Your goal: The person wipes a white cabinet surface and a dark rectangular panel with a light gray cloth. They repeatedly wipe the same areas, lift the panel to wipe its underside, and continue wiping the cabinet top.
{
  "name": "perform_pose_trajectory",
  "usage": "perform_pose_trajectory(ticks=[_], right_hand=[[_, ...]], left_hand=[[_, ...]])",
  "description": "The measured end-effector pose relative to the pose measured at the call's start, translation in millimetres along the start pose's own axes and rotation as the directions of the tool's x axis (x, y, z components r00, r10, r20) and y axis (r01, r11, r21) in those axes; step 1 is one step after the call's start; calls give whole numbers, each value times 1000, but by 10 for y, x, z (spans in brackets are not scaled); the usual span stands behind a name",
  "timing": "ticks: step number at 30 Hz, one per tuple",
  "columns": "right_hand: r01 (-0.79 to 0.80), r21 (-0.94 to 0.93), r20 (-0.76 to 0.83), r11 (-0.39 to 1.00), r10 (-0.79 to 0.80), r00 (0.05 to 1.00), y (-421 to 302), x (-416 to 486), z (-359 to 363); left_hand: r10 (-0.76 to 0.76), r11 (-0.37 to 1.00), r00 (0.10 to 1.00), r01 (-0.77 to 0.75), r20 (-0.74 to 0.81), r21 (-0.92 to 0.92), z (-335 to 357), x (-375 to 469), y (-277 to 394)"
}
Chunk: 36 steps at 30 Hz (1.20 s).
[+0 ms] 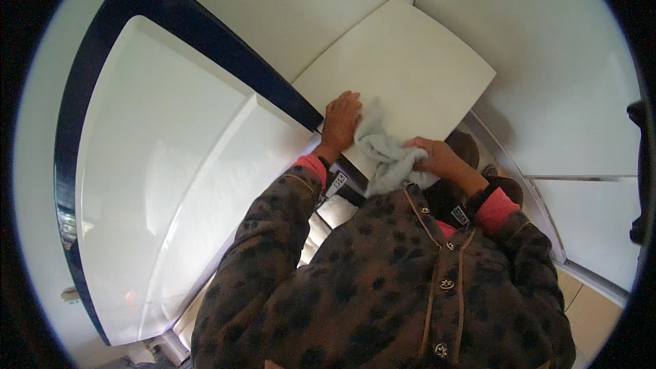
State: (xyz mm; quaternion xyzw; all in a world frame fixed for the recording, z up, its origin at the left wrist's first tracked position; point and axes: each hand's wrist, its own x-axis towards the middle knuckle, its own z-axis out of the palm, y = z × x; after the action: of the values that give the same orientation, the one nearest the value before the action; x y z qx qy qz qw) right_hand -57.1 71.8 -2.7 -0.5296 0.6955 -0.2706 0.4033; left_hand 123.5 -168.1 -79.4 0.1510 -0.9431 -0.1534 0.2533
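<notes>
A pale grey-blue cloth lies bunched over the near edge of a cream-white flat top, probably a small cabinet or bedside table. My right hand grips the cloth at its right side, fingers closed on the folds. My left hand rests near the left edge of the top, just left of the cloth, with its fingers slightly bent; I see nothing held in it. Both wrists wear dark bands with a printed tag. The part of the cloth under my right fingers is hidden.
On the left stands a large glossy white panel with a dark border, seemingly a headboard, touching the top's left side. White walls meet behind the top. A white sliding door or cabinet panel stands at right, above tiled floor. White bedding-like fabric shows below my left wrist.
</notes>
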Motion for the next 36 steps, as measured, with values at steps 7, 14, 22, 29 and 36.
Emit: perform_pose_trajectory(ticks=[7,14,22,29,36], right_hand=[[12,806,-276,592,359,892,339,-353,-95],[100,937,-208,336,303,930,490,-371,-93],[-25,718,-311,696,352,883,442,-501,-403],[445,816,-512,369,105,853,-66,-246,-1035],[68,743,-416,666,380,826,154,-177,-1016]], left_hand=[[-339,913,927,284,-159,-293,-85,143,444],[-386,440,790,611,476,-657,-56,255,1373],[-435,534,739,672,515,-513,-190,546,1222],[-635,484,767,300,-94,-822,-1524,1259,855],[-435,805,739,62,-514,-590,-1802,1271,715]])
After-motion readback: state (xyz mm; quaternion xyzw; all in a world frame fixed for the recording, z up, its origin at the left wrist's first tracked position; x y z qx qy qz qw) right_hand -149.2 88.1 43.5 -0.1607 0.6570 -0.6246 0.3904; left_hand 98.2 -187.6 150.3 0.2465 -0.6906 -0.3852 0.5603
